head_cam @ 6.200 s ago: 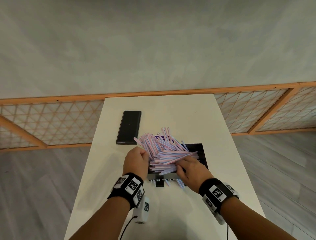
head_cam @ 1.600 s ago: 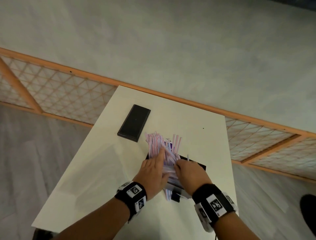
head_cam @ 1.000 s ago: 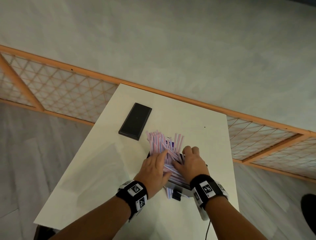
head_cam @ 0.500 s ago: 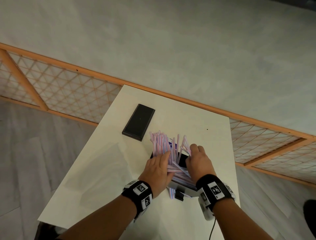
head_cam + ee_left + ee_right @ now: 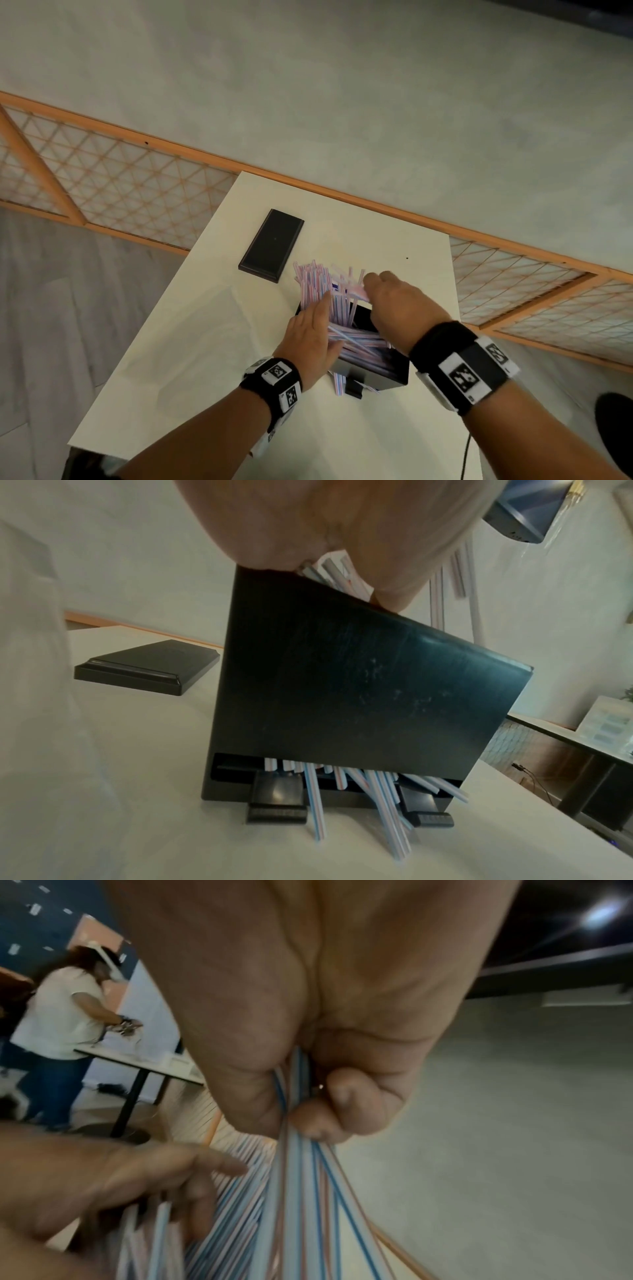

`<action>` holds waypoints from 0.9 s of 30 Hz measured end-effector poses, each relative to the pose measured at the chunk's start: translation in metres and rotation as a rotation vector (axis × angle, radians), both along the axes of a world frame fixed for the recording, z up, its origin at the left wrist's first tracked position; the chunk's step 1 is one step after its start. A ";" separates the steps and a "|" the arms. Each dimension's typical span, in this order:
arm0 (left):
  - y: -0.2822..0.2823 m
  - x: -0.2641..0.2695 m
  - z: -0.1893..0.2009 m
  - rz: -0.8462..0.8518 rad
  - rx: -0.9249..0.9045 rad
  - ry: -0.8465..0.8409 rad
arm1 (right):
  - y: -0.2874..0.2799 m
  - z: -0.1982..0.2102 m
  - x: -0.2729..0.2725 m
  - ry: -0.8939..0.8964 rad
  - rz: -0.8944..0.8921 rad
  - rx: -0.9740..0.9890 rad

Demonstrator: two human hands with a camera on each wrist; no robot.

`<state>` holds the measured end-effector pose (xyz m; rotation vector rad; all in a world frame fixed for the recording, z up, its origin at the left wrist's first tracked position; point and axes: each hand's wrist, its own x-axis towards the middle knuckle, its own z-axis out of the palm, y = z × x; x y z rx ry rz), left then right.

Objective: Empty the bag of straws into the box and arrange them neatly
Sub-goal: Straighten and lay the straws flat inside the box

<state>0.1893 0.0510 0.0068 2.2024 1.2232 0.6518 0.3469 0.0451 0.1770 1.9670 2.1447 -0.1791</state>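
Note:
A black box [image 5: 373,371] stands on the white table [image 5: 191,377], with pink-and-blue striped straws [image 5: 317,284] sticking up and out of it. My left hand [image 5: 318,310] lies flat against the left side of the bundle, fingers straight. My right hand [image 5: 380,287] is raised over the box's far end and grips a bunch of straws [image 5: 301,1164] in curled fingers [image 5: 329,1110]. In the left wrist view the box [image 5: 359,696] is tilted, and several straws [image 5: 390,818] poke out of its bottom slot onto the table.
A flat black lid [image 5: 272,245] lies on the table behind and left of the box. A clear plastic bag [image 5: 212,329] seems to lie flat left of the box. A wooden lattice rail [image 5: 120,178] runs behind the table. A person [image 5: 58,1015] stands at another table far off.
My right hand has risen and moved toward the box's far end, pulling a bunch of straws up with it. My left hand stays flat against the bundle.

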 end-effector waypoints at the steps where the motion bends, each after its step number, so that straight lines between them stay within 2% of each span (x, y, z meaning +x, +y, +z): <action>1: 0.000 -0.001 0.001 0.015 0.004 -0.006 | 0.003 -0.005 -0.006 -0.012 0.037 -0.036; 3: -0.001 -0.004 0.007 0.067 0.041 0.005 | 0.010 -0.018 -0.019 -0.030 0.090 -0.091; 6: -0.006 -0.014 0.014 0.197 0.029 -0.036 | 0.020 -0.034 -0.039 0.057 0.095 -0.186; 8: -0.009 -0.025 0.016 0.283 -0.051 -0.133 | 0.024 -0.049 -0.048 0.105 0.111 -0.228; 11: -0.011 -0.037 0.016 0.408 -0.286 -0.357 | 0.023 -0.075 -0.050 0.148 0.106 -0.247; 13: -0.012 -0.041 0.016 0.437 -0.427 -0.480 | 0.019 -0.088 -0.047 0.184 0.076 -0.233; 16: -0.011 -0.044 0.016 0.436 -0.501 -0.547 | 0.013 -0.094 -0.040 0.230 0.044 -0.145; 21: -0.008 -0.035 0.021 0.316 -0.539 -0.499 | -0.010 -0.087 -0.022 0.426 -0.067 -0.010; 24: -0.008 -0.028 0.020 0.179 -0.551 -0.452 | -0.035 -0.083 -0.001 0.507 -0.186 0.068; 27: -0.012 -0.020 0.014 0.064 -0.364 -0.225 | -0.059 -0.090 0.020 0.530 -0.236 0.097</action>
